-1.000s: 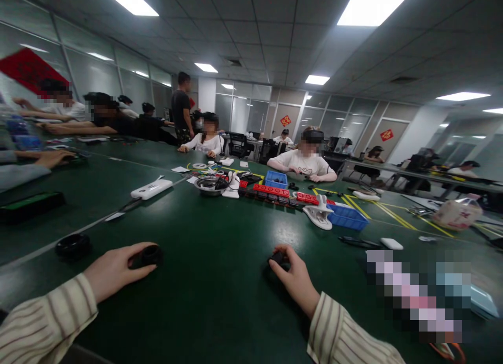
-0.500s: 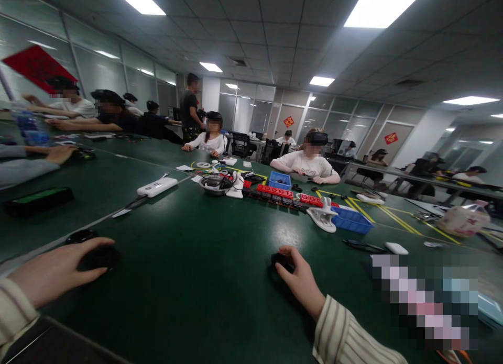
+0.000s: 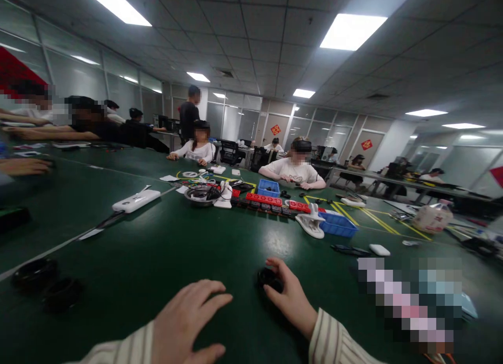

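My right hand [image 3: 290, 296] has its thumb and fingers curled round a black ring-shaped thing [image 3: 268, 280] on the green table [image 3: 243, 249]; its exact kind is too dark to make out. To the left of it, my left hand [image 3: 190, 319] hangs over the table with thumb and fingers spread, nothing between them. Two more dark round things sit close together at the far left: a ring-like one [image 3: 35, 275] and, in front of it, a smaller one [image 3: 63, 294].
Ahead lie a metal bowl [image 3: 198, 196] of cables, red power strips [image 3: 267, 199], a white clamp [image 3: 312, 225] and a blue basket [image 3: 338, 225]. A white power strip [image 3: 137, 200] is on the left. Other people sit around the table, one [image 3: 293, 170] opposite me.
My left hand has left the dark round thing at the left and moved right, towards my right hand. My right hand stays at its black ring-shaped thing. The view has turned right.
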{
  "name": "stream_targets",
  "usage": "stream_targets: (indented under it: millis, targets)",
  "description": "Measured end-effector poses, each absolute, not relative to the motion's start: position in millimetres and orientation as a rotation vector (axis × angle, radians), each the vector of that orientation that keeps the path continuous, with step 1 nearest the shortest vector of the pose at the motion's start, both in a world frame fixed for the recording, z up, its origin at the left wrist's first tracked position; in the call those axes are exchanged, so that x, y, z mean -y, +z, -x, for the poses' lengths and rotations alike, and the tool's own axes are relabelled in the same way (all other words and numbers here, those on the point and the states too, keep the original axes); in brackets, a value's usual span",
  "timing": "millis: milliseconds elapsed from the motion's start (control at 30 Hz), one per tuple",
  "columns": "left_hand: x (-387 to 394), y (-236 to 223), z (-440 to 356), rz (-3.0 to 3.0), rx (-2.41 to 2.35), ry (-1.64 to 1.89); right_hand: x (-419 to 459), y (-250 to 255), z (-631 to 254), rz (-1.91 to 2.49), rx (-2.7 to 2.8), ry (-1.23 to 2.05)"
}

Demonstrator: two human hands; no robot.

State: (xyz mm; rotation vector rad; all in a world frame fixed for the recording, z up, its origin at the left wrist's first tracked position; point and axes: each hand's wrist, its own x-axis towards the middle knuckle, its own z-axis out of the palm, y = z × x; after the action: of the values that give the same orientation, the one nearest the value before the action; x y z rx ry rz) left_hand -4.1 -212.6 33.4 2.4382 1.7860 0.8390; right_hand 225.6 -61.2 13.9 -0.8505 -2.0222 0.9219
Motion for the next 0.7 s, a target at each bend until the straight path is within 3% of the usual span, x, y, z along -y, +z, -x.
stream_targets:
  millis: [367,700]
  targets:
    - [121,36,-62,-2.404,-1.501,0.606,82,18,-232,0.737,2.105,1.144]
    - [125,43,-11,-2.176,-1.745,0.506,80,29,-244,0.723,2.235,0.986]
